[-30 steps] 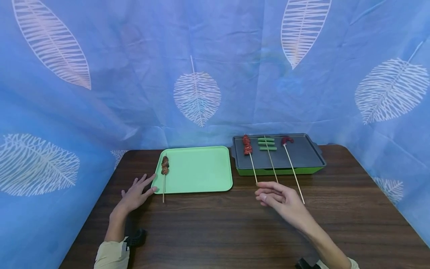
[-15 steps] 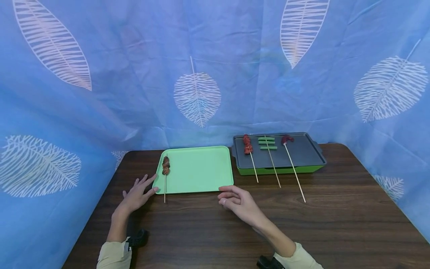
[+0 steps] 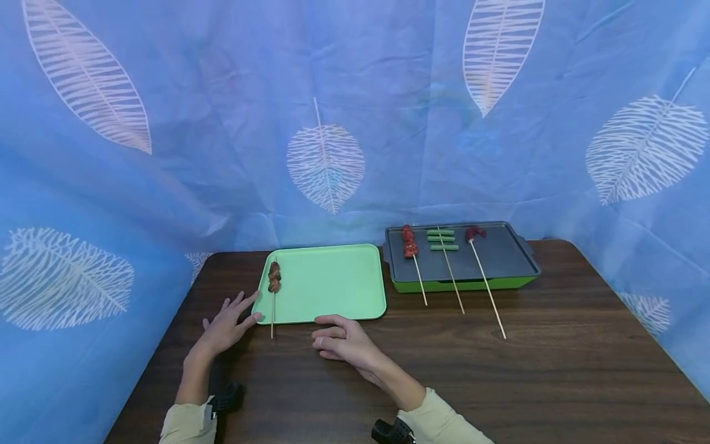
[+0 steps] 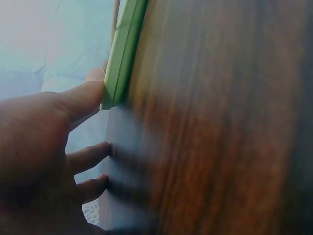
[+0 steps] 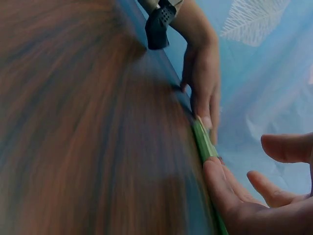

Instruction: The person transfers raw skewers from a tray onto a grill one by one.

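Observation:
My left hand [image 3: 226, 325] touches the left front corner of a light green tray [image 3: 333, 283], its fingers spread. In the left wrist view the thumb and a finger lie at the tray's corner [image 4: 117, 73]. One skewer of browned meat [image 3: 274, 277] lies along the tray's left side, its stick jutting past the front rim. My right hand [image 3: 349, 345] is at the tray's front edge, fingers loosely bent and holding nothing. On a grill [image 3: 499, 259] to the right lie a red meat skewer [image 3: 409, 240], a green vegetable skewer [image 3: 442, 239] and a skewer with a dark red curled piece [image 3: 476, 233].
All stands on a dark wooden table [image 3: 554, 357]. A blue curtain with white leaf prints [image 3: 388, 123] hangs right behind the grill and tray. The three skewer sticks on the grill reach out over its front edge.
My right hand has moved left, from near the skewer sticks at the grill to the front of the tray. The left hand has stayed at the tray corner.

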A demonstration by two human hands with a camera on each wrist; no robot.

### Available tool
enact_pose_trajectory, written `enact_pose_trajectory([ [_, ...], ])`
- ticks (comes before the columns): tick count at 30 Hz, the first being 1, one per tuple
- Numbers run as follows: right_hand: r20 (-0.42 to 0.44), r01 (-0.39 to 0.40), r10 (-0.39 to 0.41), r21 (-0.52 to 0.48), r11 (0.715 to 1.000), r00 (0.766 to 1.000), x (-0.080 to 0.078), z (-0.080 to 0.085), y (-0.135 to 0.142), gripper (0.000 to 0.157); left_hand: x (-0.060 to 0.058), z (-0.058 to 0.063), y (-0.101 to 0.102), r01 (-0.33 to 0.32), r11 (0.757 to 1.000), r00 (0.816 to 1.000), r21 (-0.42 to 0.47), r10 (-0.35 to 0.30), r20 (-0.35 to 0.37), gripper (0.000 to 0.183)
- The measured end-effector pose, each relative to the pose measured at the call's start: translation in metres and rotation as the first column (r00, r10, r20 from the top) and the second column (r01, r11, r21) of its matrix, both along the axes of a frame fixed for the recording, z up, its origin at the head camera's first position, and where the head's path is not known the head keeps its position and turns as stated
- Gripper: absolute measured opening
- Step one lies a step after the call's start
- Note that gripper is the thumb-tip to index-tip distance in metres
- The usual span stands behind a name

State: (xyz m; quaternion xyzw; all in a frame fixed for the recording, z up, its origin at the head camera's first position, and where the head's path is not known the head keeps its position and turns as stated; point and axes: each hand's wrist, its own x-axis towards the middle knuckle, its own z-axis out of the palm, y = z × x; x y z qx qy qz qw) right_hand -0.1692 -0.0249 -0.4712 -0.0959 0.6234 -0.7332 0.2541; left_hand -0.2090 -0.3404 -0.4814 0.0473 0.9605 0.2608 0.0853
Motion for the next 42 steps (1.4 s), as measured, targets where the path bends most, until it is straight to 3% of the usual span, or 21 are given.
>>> enact_pose_trajectory([
  [8,0.061,-0.003,0.005,-0.043,0.999,0.998,-0.003,-0.007,-0.041,0.046,0.001,-0.002,0.001,-0.016,1.0,1.0,-0.019,0.016,-0.016,0.07],
  [17,0.07,0.002,0.001,-0.039,0.999,0.998,-0.008,-0.01,-0.071,0.052,-0.002,-0.004,0.001,-0.008,1.0,1.0,-0.019,0.008,-0.003,0.071],
  [26,0.217,0.085,-0.04,-0.203,0.976,0.975,-0.022,-0.017,-0.093,0.051,-0.002,-0.005,0.0,-0.012,1.0,1.0,-0.016,0.012,0.0,0.071],
  [34,0.271,0.173,-0.104,-0.244,0.954,0.957,-0.03,-0.026,-0.099,0.036,-0.001,-0.004,0.001,-0.012,1.0,1.0,-0.008,0.012,0.002,0.07],
  [42,0.268,0.163,-0.093,-0.252,0.954,0.959,-0.034,-0.026,-0.092,0.033,-0.002,-0.005,-0.002,-0.019,1.0,1.0,-0.019,0.019,-0.009,0.071],
])
